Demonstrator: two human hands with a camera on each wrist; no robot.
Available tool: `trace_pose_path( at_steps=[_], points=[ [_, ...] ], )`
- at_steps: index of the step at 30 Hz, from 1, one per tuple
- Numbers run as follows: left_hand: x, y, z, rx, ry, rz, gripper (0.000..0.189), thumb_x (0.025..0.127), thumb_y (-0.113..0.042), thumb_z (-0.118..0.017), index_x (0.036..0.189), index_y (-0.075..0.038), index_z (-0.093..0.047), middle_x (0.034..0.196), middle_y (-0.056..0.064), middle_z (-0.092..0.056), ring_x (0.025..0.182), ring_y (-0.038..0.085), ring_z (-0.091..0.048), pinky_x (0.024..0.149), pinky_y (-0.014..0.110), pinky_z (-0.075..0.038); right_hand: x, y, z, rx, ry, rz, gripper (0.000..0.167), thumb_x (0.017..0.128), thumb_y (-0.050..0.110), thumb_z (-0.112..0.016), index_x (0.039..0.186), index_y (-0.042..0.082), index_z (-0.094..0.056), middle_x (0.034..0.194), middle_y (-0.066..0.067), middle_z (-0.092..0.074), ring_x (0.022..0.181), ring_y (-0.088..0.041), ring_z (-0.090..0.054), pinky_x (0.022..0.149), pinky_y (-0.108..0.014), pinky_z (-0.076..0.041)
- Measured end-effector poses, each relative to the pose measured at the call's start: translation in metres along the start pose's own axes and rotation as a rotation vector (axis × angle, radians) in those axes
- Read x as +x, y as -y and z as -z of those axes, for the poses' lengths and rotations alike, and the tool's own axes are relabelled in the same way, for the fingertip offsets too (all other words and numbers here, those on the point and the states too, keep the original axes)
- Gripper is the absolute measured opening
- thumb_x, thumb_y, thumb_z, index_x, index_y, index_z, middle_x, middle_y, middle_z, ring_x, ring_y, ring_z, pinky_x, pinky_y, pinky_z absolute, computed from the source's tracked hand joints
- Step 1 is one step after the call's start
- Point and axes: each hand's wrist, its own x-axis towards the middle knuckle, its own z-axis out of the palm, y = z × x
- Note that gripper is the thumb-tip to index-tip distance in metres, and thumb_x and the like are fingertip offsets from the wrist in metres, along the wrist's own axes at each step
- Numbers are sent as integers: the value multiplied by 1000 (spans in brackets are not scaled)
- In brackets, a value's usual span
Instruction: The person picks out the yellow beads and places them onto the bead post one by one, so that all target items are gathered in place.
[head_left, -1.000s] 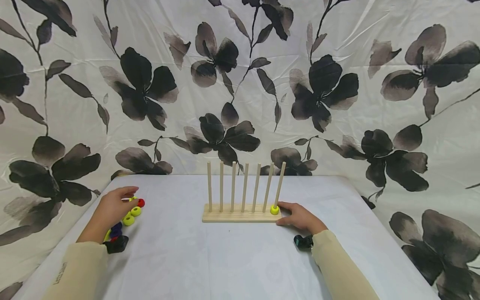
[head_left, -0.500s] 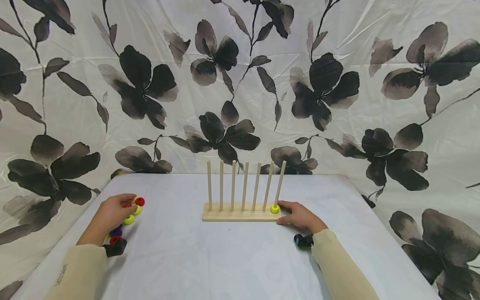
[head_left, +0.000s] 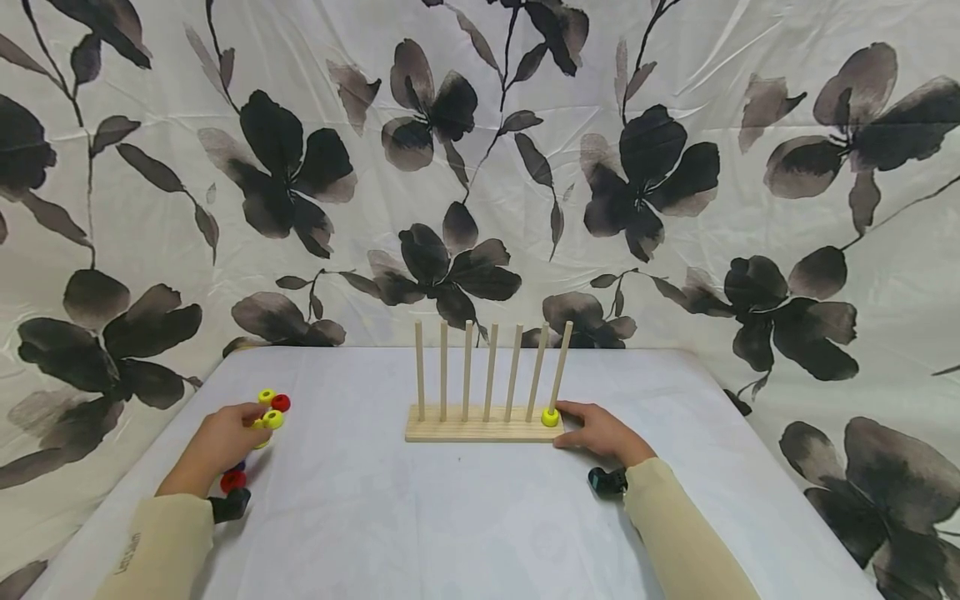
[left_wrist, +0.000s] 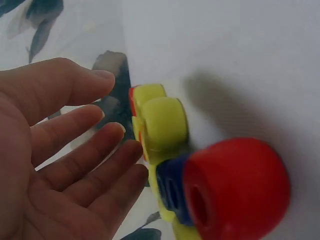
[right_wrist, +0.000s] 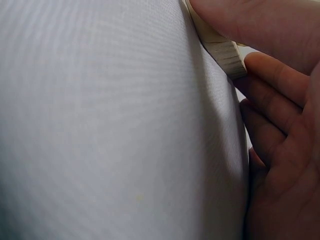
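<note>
A floral-print cloth (head_left: 540,208) hangs behind the white table (head_left: 435,517).

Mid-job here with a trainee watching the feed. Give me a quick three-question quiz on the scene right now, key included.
1. How many wooden pegs stand on the wooden base?
2. True or false: the left hand is at the wooden base.
3. What colour is the bead on the rightmost peg? A) red B) blue C) yellow

Key:
1. Seven.
2. False; it is beside the loose beads, while the right hand holds the base's right end.
3. C.
</note>
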Motion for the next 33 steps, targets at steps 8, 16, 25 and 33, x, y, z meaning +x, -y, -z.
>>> trace_pose_path(
  at_steps=[8,16,25,33],
  points=[
    [1,6,-8,24,-26,7,68,90,-23,-67,143,7,-37,137,37,-40,116,48,-44,100,62,-43,1,-2,-2,-6,0,-4,79,77,39,-80,145,16,-46,152,-12,-41,143,-37,-31,115,-58,-26],
    [1,5,-8,82,-46,-29,60,88,-16,-66,137,10,-43,132,40,-40,108,47,-46,96,63,-45,1,-1,-1,5,-7,5,78,78,37,-80,145,16,-46,152,-12,-41,144,-36,-31,116,-56,-26],
    [3,1,-9,150,-52,-57,50,85,-10,-67,128,13,-51,122,38,-46,102,45,-48,91,62,-49,1,-1,1,5,-13,2,79,78,37,-80,145,16,-46,152,-12,-42,144,-36,-32,116,-57,-26],
    [1,2,-12,163,-47,-56,47,85,-8,-66,124,14,-53,120,37,-50,102,45,-49,93,64,-46,-2,1,0,6,-15,-9,78,77,37,-80,145,17,-47,152,-11,-42,143,-36,-32,116,-58,-26]
  ],
)
